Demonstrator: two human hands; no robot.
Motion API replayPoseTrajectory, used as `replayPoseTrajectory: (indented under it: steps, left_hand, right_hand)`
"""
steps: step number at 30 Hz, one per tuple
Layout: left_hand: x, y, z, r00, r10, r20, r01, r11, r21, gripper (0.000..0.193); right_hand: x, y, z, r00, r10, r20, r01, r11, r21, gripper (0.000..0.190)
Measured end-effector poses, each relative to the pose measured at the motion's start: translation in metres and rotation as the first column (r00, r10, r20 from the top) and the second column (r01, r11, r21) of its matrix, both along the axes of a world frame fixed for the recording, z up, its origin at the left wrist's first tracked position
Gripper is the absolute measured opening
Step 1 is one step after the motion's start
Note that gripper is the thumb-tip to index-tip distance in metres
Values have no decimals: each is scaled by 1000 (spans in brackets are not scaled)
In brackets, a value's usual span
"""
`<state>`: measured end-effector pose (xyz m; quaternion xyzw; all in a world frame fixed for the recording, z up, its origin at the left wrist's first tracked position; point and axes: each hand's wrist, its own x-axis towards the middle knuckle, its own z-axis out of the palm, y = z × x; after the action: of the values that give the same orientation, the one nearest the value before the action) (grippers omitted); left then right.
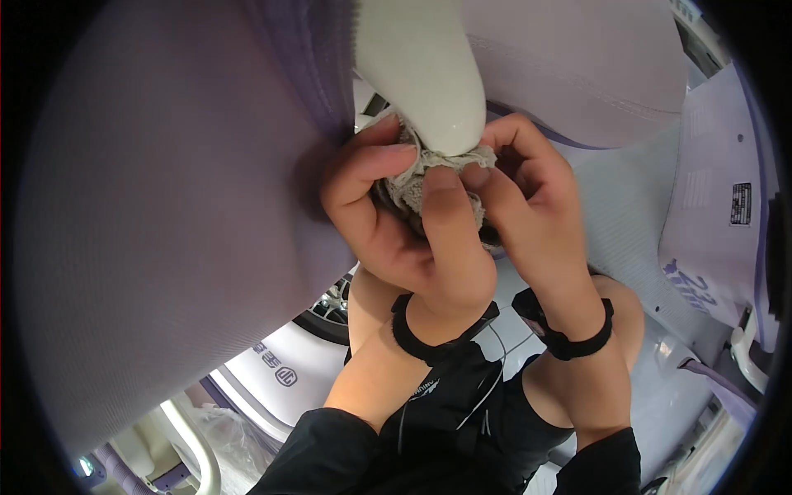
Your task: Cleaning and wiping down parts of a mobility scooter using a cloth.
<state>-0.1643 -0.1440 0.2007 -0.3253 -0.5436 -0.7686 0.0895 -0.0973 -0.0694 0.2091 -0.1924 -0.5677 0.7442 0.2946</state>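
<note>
My left hand (402, 216) and my right hand (535, 192) are close together in front of me. Between them they grip a crumpled grey terry cloth (408, 185). The cloth is bunched against the rounded lower end of a glossy white part (433, 80), which hangs down from the top of the view. Both thumbs press on the cloth just below that end. The fingers of my left hand curl around its left side, and those of my right hand bend behind its right side. The far side of the cloth is hidden.
A large lilac fabric-covered panel (173, 185) fills the left, close to my left hand. Another pale panel (581, 62) is at upper right. A white housing with a logo (266, 383), a white curved tube (192, 445) and clear plastic film (229, 433) are at lower left.
</note>
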Motion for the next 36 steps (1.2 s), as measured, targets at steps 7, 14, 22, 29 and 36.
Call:
replayPoseTrajectory:
  steps: [7, 14, 22, 29, 36]
  left_hand:
    - [17, 17, -6, 981, 50, 190, -69, 993, 94, 33]
    - [16, 3, 9, 994, 78, 71, -82, 995, 60, 52]
    - [8, 9, -2, 980, 151, -129, -153, 988, -3, 60]
    - [12, 23, -6, 963, 160, 218, -185, 978, 96, 49]
    - [4, 10, -4, 966, 182, 183, -183, 983, -13, 42]
  right_hand:
    - [-6, 3, -17, 998, 29, 47, -23, 993, -120, 13]
    - [5, -3, 2, 986, 54, -159, -65, 996, -66, 10]
    - [-5, 3, -6, 996, 41, -84, -46, 997, -59, 18]
    - [-12, 0, -28, 998, 64, 5, -64, 996, 54, 20]
    - [-11, -9, -23, 995, 42, 95, -48, 996, 70, 19]
